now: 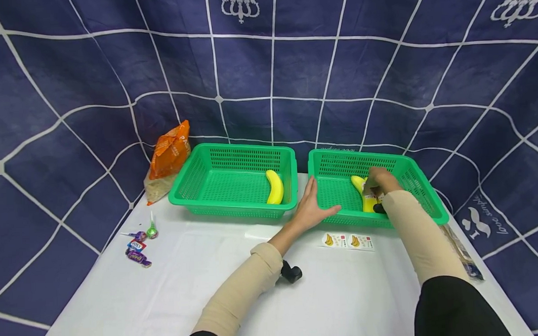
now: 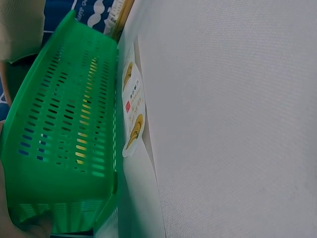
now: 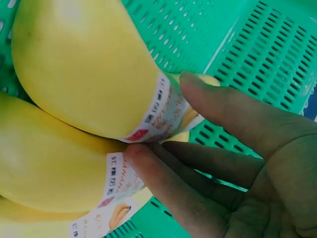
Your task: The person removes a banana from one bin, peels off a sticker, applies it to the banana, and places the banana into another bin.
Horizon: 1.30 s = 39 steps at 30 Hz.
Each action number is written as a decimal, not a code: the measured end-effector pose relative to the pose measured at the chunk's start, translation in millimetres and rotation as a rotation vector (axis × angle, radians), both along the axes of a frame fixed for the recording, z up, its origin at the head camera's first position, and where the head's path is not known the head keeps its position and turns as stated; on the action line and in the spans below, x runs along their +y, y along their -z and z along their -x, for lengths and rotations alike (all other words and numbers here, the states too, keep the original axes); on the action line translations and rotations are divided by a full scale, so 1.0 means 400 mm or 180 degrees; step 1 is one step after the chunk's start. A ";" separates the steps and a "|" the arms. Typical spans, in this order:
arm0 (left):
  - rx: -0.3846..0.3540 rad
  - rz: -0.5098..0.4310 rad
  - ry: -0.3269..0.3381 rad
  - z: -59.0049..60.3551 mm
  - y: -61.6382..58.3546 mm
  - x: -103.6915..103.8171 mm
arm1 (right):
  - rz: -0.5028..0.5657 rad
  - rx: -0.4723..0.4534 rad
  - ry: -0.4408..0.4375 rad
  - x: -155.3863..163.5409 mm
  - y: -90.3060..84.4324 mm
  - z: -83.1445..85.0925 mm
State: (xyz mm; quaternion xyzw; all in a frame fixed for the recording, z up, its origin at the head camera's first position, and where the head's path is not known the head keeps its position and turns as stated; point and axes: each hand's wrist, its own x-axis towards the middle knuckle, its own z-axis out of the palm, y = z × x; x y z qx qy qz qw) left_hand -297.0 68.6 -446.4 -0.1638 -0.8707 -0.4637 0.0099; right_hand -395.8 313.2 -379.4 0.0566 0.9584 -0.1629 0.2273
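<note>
My right hand (image 1: 380,181) reaches into the right green basket (image 1: 342,215). Its thumb and index finger pinch a yellow banana (image 3: 89,64) around a white printed label (image 3: 158,111). Below that banana lie other labelled bananas (image 3: 54,153), close together. My left hand (image 1: 309,210) is at the near left corner of the same basket, fingers straight and thumb spread along the front wall. In the left wrist view only part of the left hand (image 2: 34,225) shows, against the basket (image 2: 64,129).
Another green basket (image 1: 235,208) on the left holds one banana (image 1: 275,187). A banana sticker sheet (image 1: 347,241) lies before the right basket. An orange-and-clear bag (image 1: 168,156) stands at the back left, wrapped candies (image 1: 137,247) nearer. A flat package (image 1: 465,255) lies along the right edge.
</note>
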 end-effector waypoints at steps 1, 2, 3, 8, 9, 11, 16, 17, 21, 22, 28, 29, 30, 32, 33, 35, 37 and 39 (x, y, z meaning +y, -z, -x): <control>-0.0007 0.0002 0.0008 0.000 0.000 0.002 | 0.0025 -0.0001 -0.0005 0.005 -0.003 -0.001; -0.0013 0.0000 0.0018 -0.001 0.000 0.003 | 0.0060 -0.0004 -0.0010 0.009 -0.006 -0.001; -0.0021 -0.0008 0.0025 -0.001 0.000 0.005 | 0.0060 0.0010 -0.0025 0.013 -0.010 -0.001; -0.0026 -0.0030 0.0024 -0.001 0.001 0.009 | -0.0019 0.0071 -0.0133 0.025 -0.028 0.005; -0.0019 -0.0029 0.0018 -0.001 0.002 0.009 | -0.0022 0.0069 -0.0167 0.026 -0.033 0.005; -0.0006 -0.0031 0.0008 -0.001 0.002 0.010 | -0.0038 0.0045 -0.0214 0.025 -0.044 0.005; 0.0008 -0.0003 0.0000 -0.003 -0.006 0.012 | 0.0028 0.0101 -0.0289 0.014 -0.080 -0.005; 0.0012 0.0000 0.0000 -0.003 -0.010 0.012 | 0.0032 0.0139 -0.0303 0.010 -0.088 -0.008; 0.0046 -0.0017 -0.0024 0.000 -0.025 0.010 | 0.0033 0.0309 -0.0357 -0.010 -0.121 -0.020; 0.0044 -0.0024 -0.0032 0.002 -0.027 0.010 | 0.0014 0.0348 -0.0376 -0.014 -0.127 -0.023; -0.0017 -0.0020 -0.0051 0.005 -0.022 0.013 | -0.0111 0.0420 -0.0481 -0.019 -0.137 -0.043; -0.0022 -0.0027 -0.0050 0.005 -0.018 0.013 | -0.0128 0.0413 -0.0476 -0.018 -0.136 -0.047; -0.0028 -0.0028 -0.0051 0.005 -0.016 0.013 | -0.0130 0.0413 -0.0470 -0.017 -0.134 -0.052; -0.0033 -0.0035 -0.0041 0.005 -0.013 0.013 | -0.0149 0.0428 -0.0468 -0.013 -0.130 -0.060; -0.0044 -0.0052 -0.0039 0.004 -0.014 0.013 | -0.0165 0.0430 -0.0462 -0.013 -0.129 -0.064; -0.0063 -0.0094 -0.0049 0.003 -0.018 0.011 | -0.0141 0.0443 -0.0443 -0.012 -0.126 -0.072; -0.0085 -0.0120 -0.0074 -0.001 -0.028 0.012 | -0.0113 0.0458 -0.0458 -0.009 -0.124 -0.078; -0.0090 -0.0070 -0.0130 -0.009 -0.042 0.016 | -0.0119 0.0464 -0.0465 -0.008 -0.122 -0.083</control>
